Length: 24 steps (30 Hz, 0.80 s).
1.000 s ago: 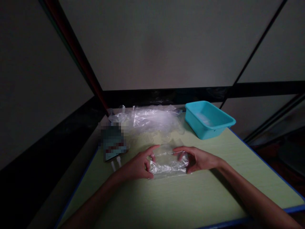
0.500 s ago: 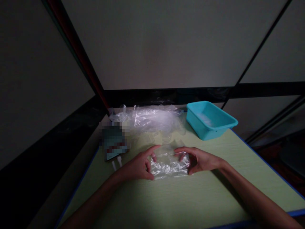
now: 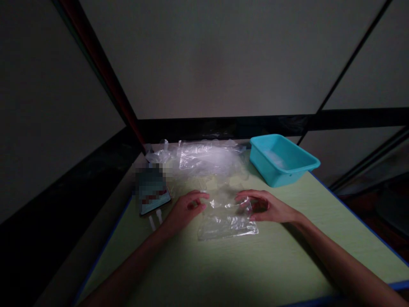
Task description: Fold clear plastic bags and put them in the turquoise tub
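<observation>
A clear plastic bag (image 3: 227, 224) lies spread on the table in front of me, its surface creased and shiny. At its upper left edge is my left hand (image 3: 188, 207), with thumb and curved fingers a small gap apart. My right hand (image 3: 265, 207) arches over the bag's right edge; its thumb and fingers stand well apart. Some fingertips of the right hand show through or behind the clear film, so exact contact is hard to make out. Neither hand visibly pinches the bag.
A pile of clear plastic bags or gloves (image 3: 211, 157) lies along the back of the pale green table (image 3: 223, 273). A turquoise basin (image 3: 276, 175) with something whitish inside stands back right. At left are a phone-like device (image 3: 155, 204), partly pixelated, and two small white pieces (image 3: 159, 215).
My left thumb has moved up from the bag's lower left corner toward the fingers. My right thumb has also shifted up slightly. The bag lies flatter, its front edge now exposed.
</observation>
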Available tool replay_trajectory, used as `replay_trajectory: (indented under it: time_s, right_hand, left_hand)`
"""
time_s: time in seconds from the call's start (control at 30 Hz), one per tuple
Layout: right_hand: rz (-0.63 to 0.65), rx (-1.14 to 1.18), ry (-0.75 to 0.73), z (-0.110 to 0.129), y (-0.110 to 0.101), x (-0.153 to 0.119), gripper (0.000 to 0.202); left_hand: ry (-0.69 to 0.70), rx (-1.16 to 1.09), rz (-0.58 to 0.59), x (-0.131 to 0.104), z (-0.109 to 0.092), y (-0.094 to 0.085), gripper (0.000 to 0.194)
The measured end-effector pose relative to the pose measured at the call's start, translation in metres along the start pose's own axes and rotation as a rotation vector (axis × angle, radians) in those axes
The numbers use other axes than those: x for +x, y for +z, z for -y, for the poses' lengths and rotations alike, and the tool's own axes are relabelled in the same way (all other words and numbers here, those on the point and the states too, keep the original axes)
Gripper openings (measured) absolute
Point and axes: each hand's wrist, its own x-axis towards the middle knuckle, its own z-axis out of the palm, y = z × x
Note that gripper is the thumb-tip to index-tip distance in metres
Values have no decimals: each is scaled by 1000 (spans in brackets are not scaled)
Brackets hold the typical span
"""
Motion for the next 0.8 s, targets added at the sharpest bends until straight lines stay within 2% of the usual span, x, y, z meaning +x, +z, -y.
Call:
replay_trajectory:
  time_s: [0.13,0.37,0.53,0.63,0.8]
  right_hand:
    - [-92,-87,-37,2,-1,2,40]
    - [-194,-123,-60,-7,1,5,30]
    - [-270,-163,-43,-20,10,10,22]
    - [-279,-148,32,-27,14,13,25]
    - [-275,-46,46,-26,14,15,36]
  left_hand:
    - [19,6,-62,0,1,2,20]
    - [-16,-52,-168,1,10,11,13]
    - [-21,-68,-253,1,18,23,26]
    - [-26,-78,-258,2,19,26,32]
    - [-115,-144,-227,2,18,26,38]
